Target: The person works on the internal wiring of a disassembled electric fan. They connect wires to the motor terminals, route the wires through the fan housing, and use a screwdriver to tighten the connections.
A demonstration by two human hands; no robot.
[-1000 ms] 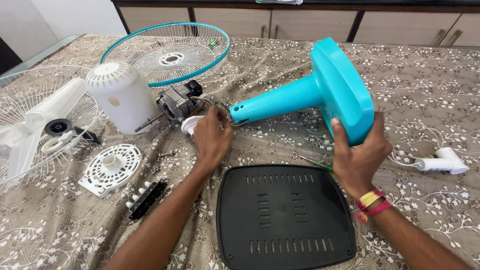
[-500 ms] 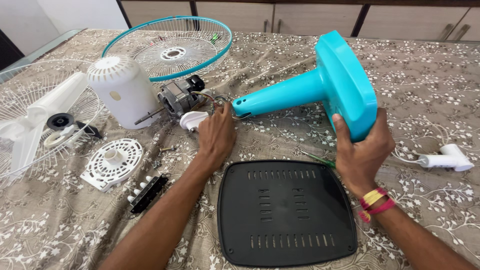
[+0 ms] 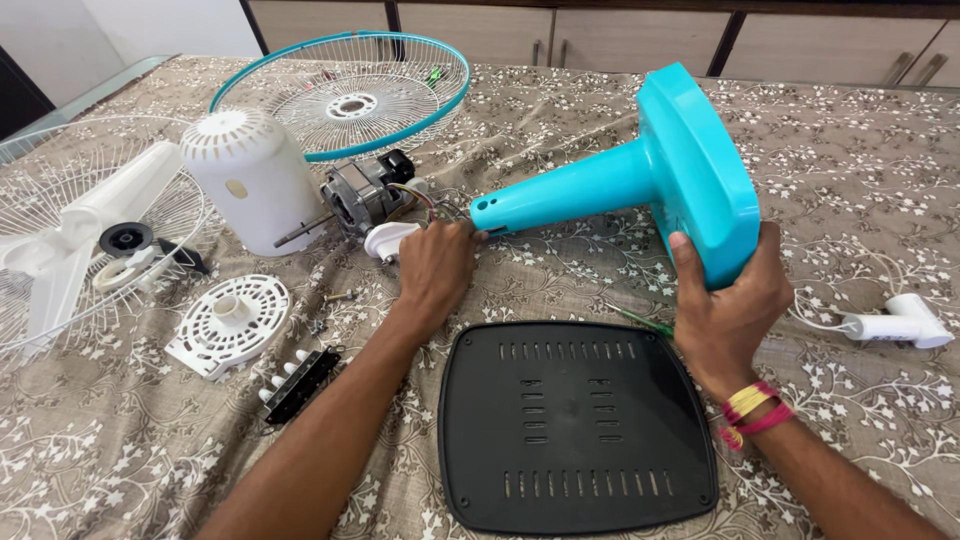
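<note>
Right hand (image 3: 728, 305) clamped on teal fan stand (image 3: 640, 180) base edge, left hand (image 3: 435, 268) pinching wires at neck tip, black base plate (image 3: 575, 425) just below.

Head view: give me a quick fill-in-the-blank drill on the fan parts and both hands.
1. The right hand grips the flat base of the ____ fan stand.
2. The left hand is at the stand's narrow end, beside the bare ____.
3. The black base plate lies flat ____ the two forearms.

Missing words: turquoise; motor; between

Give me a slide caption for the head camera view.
Right hand grips the turquoise fan stand; left hand reaches its neck beside the motor.
</note>
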